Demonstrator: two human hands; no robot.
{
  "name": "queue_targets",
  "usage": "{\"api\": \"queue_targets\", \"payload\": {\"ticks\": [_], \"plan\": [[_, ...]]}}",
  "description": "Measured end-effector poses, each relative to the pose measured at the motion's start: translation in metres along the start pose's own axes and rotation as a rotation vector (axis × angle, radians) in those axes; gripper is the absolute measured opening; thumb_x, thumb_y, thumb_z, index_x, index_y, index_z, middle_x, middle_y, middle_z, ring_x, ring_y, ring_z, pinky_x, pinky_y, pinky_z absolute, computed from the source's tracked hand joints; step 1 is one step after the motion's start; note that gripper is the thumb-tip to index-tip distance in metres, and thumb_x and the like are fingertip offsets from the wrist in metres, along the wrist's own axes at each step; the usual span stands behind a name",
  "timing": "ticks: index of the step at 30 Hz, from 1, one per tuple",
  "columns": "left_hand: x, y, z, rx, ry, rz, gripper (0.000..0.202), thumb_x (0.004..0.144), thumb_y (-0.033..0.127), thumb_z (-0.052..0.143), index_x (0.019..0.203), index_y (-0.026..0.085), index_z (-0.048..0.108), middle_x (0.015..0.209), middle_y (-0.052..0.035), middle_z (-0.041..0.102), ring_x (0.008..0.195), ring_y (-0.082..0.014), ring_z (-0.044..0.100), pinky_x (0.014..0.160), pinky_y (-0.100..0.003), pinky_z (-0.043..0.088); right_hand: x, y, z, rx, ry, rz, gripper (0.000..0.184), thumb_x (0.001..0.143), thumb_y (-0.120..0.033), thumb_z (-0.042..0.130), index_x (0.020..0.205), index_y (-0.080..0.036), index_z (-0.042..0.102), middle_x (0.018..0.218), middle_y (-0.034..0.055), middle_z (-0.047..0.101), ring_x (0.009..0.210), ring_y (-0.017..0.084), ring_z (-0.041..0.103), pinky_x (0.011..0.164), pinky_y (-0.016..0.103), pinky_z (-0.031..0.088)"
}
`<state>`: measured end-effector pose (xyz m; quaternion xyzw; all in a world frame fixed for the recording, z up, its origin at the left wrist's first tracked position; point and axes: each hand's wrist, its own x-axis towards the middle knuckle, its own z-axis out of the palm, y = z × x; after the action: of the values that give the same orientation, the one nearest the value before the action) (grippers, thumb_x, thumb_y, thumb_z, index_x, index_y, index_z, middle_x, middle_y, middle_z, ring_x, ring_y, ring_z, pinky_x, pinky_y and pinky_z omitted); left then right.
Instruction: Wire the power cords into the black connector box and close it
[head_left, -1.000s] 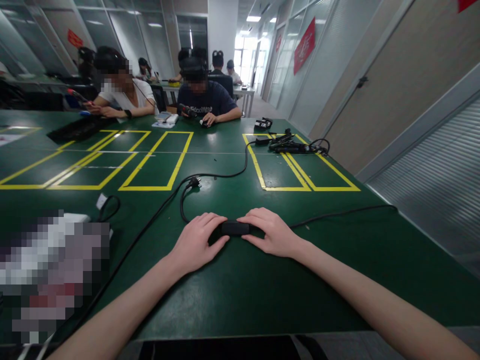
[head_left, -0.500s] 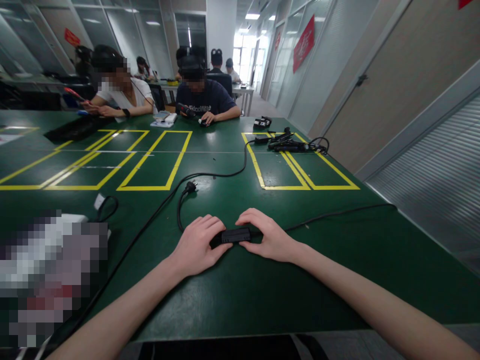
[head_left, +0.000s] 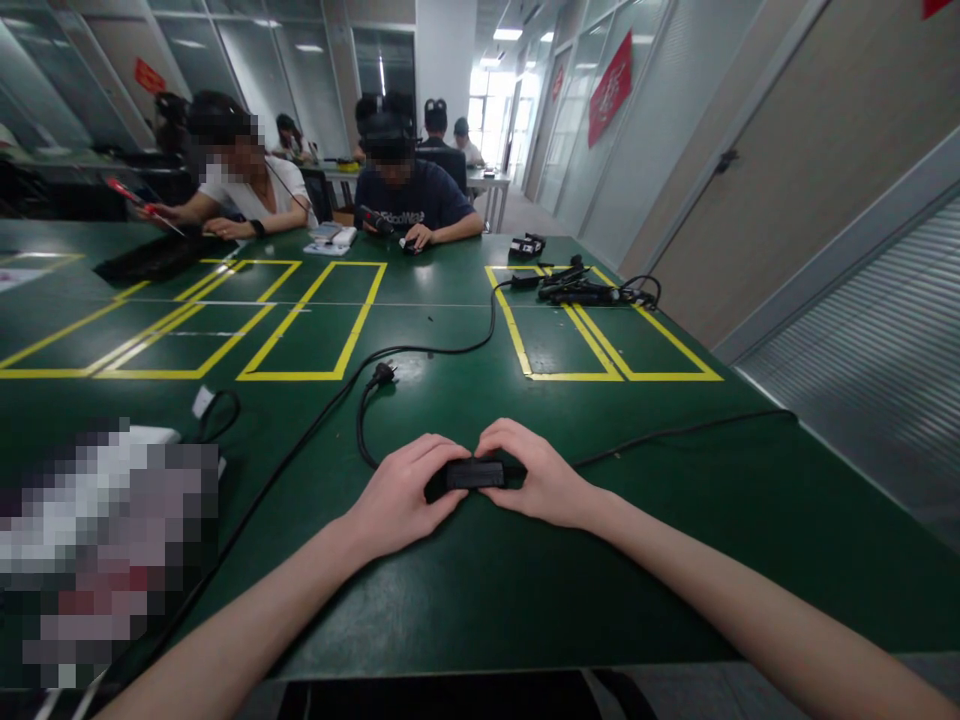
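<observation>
A small black power adapter [head_left: 475, 474] lies crosswise between my two hands, low over the green table. My left hand [head_left: 411, 490] grips its left end, with the thumb on the near edge and fingers along the far edge. At the right end, my right hand [head_left: 529, 474] pinches it between thumb and fingertips, close to the left fingertips. A short black cord runs from the left side to a plug [head_left: 384, 374] lying on the table. From the right side a thin black cable [head_left: 675, 427] stretches toward the table's right edge.
Another black cable [head_left: 300, 435] crosses the green table [head_left: 495, 610]. Blurred items [head_left: 127, 540] lie at left. Yellow tape outlines [head_left: 292, 376] mark the far half, with a heap of black cables [head_left: 581, 288] at right. Two people sit opposite, one holding a red-handled tool [head_left: 135, 198].
My right fingertips have come down against the adapter's far edge, and the adapter looks slightly turned. The person at far left has moved the red-handled tool.
</observation>
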<state>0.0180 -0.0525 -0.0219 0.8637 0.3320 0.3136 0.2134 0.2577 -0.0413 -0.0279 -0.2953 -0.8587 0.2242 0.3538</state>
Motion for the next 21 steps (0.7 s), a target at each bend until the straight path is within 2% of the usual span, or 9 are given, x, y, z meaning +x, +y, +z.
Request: {"api": "queue_targets", "payload": {"ticks": [11, 18, 21], "plan": [[-0.0006, 0.0015, -0.0007, 0.06, -0.018, 0.055, 0.016, 0.094, 0.021, 0.065, 0.11, 0.021, 0.069, 0.107, -0.008, 0.074, 0.097, -0.0233, 0.07, 0.087, -0.038, 0.058, -0.0021, 0.0015, 0.0001, -0.016, -0.019, 0.0, 0.023, 0.082, -0.013, 0.072, 0.1, -0.023, 0.06, 0.099, 0.0055, 0.065, 0.093, 0.023, 0.063, 0.081, 0.036, 0.053], [-0.0009, 0.0008, -0.0007, 0.112, 0.004, 0.076, 0.018, 0.094, 0.023, 0.064, 0.111, 0.021, 0.069, 0.106, -0.0086, 0.074, 0.095, -0.0245, 0.07, 0.087, -0.04, 0.056, -0.003, 0.0015, 0.0011, -0.018, -0.002, -0.048, 0.027, 0.085, -0.014, 0.07, 0.109, -0.023, 0.06, 0.106, 0.008, 0.066, 0.099, 0.023, 0.064, 0.085, 0.037, 0.054], [-0.0009, 0.0015, 0.0007, 0.088, -0.001, 0.061, 0.017, 0.094, 0.022, 0.063, 0.11, 0.022, 0.068, 0.106, -0.0086, 0.074, 0.096, -0.0243, 0.07, 0.089, -0.039, 0.057, -0.0027, 0.0001, -0.0002, -0.028, -0.021, -0.051, 0.021, 0.086, -0.015, 0.07, 0.103, -0.023, 0.061, 0.098, 0.0055, 0.067, 0.09, 0.022, 0.064, 0.079, 0.035, 0.054]]}}
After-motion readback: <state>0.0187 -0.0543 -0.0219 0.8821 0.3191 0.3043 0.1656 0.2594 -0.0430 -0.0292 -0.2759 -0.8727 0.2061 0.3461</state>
